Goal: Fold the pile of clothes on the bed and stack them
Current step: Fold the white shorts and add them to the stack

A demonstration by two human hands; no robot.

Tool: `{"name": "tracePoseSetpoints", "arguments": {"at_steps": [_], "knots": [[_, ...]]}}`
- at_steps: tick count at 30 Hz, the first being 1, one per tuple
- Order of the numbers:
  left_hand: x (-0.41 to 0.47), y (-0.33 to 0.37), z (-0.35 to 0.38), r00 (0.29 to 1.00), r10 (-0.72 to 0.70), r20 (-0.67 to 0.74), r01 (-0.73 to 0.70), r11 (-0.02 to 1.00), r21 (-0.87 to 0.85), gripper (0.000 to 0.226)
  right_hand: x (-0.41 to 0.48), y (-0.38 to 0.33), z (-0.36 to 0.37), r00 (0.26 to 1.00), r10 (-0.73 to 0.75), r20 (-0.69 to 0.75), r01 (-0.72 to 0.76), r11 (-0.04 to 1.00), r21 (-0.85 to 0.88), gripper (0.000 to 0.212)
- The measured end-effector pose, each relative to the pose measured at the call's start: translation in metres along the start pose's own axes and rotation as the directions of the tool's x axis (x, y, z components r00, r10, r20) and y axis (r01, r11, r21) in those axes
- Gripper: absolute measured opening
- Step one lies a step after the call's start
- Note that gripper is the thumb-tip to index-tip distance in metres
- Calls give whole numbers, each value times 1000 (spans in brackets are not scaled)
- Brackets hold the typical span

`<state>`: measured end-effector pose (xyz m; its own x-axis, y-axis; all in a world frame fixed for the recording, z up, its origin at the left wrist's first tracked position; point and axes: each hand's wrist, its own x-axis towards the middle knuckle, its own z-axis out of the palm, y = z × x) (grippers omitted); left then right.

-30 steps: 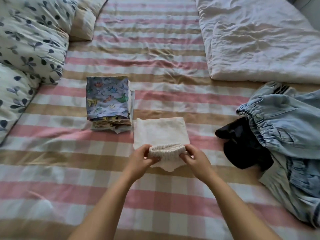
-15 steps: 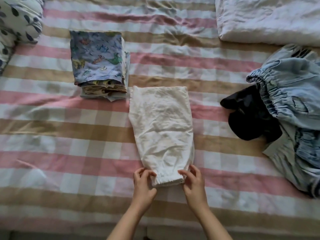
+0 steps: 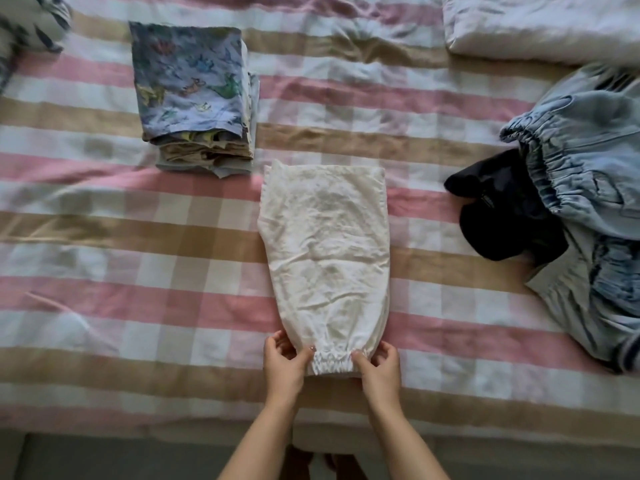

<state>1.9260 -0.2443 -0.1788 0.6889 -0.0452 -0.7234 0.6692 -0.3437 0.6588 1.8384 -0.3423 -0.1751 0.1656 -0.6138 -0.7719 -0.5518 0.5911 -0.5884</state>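
Near the bottom centre of the frame, at the near edge of the bed (image 3: pixel 138 237), the left hand (image 3: pixel 282 362) and the right hand (image 3: pixel 381 367) each hold one end of the elastic cuff (image 3: pixel 332 362) of the white trousers (image 3: pixel 325 244). Each grip is clamped on the gathered hem, with the thumb on top and the fingers curled beside it. The trousers lie flat on the checked sheet, apparently doubled lengthwise, and run from the hands up to mid-frame with creases across the cloth.

The step in hand looks like the crosswise fold, which carries the cuff end away to meet the far edge. To do it well, both ends should lift together and level. That keeps the side edges lined up and lands the narrow cuff centred on the wider far end. A light pull toward the body first would ease the wrinkles, and a palm run along the fold afterwards would set it. The finished piece should be about as broad as the stack it will join.

Just beside the far left corner of the trousers, in the upper left, sits the stack of folded clothes (image 3: pixel 194 98), with a dinosaur-print piece on top. At the right, a black garment (image 3: pixel 509 216) and a pale denim garment (image 3: pixel 595 174) lie unfolded, touching each other. Farthest away, a white quilt (image 3: pixel 540 26) fills the upper right.
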Motion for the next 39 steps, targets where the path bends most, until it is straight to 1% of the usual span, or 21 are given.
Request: {"name": "tracePoseSetpoints", "arguments": {"at_steps": [4,5,6,7,8,9,10,11,12,14,15,17,20,22,24,26,30,32,33,35,39], "knots": [[-10,-16,-10,999,35,25,-36,998,47,50,-4,12,-11,998,-38,46,40,998,-57,41],[-11,-17,-13,995,100,-3,-99,988,119,50,-5,12,-14,996,-80,39,83,993,-85,41],[-10,-15,-17,975,221,-32,-208,951,227,50,-5,11,-18,988,-152,10,152,980,-130,40],[-8,-13,-22,922,386,-11,-358,864,354,46,-6,11,-23,964,-266,-23,255,943,-212,35],[-5,-10,-27,829,554,77,-524,721,453,40,-6,9,-29,912,-410,-27,379,865,-328,28],[0,-7,-32,712,670,210,-666,548,506,31,-5,8,-35,836,-547,28,503,746,-438,21],[6,-5,-36,599,720,351,-764,381,521,25,-2,6,-39,752,-646,128,607,604,-516,23],[11,-3,-41,513,715,475,-821,248,514,24,1,5,-43,674,-694,253,691,471,-548,29],[19,-1,-44,452,683,573,-856,151,495,24,6,4,-44,619,-693,369,745,372,-553,34],[33,-4,-47,398,605,690,-877,30,480,28,17,3,-43,569,-642,514,787,245,-566,44],[38,-4,-47,403,577,710,-873,8,488,35,23,3,-40,568,-622,539,785,212,-582,50],[46,-5,-45,418,575,704,-868,22,497,36,31,3,-36,577,-607,547,774,193,-603,54],[52,0,-40,429,651,626,-875,127,468,11,41,-3,-33,566,-613,551,789,210,-577,43],[51,8,-38,489,680,545,-856,255,450,10,44,-13,-33,602,-618,505,776,307,-551,36],[50,20,-36,587,674,448,-804,422,418,8,46,-29,-35,652,-608,453,744,400,-534,31],[48,35,-34,653,665,364,-757,546,359,17,47,-46,-35,656,-630,417,739,420,-528,24],[47,77,-19,723,635,271,-689,693,213,26,55,-93,-26,642,-670,373,756,471,-454,13],[54,99,-5,732,639,236,-679,712,180,14,63,-116,-17,642,-680,353,763,520,-384,7],[59,109,2,725,654,215,-687,706,172,13,67,-127,-12,654,-677,338,755,557,-346,15],[76,129,16,703,689,174,-711,680,180,23,80,-148,0,678,-678,284,735,618,-280,34],[119,162,43,691,710,133,-717,652,247,26,110,-180,31,701,-692,171,712,667,-219,35]]}}
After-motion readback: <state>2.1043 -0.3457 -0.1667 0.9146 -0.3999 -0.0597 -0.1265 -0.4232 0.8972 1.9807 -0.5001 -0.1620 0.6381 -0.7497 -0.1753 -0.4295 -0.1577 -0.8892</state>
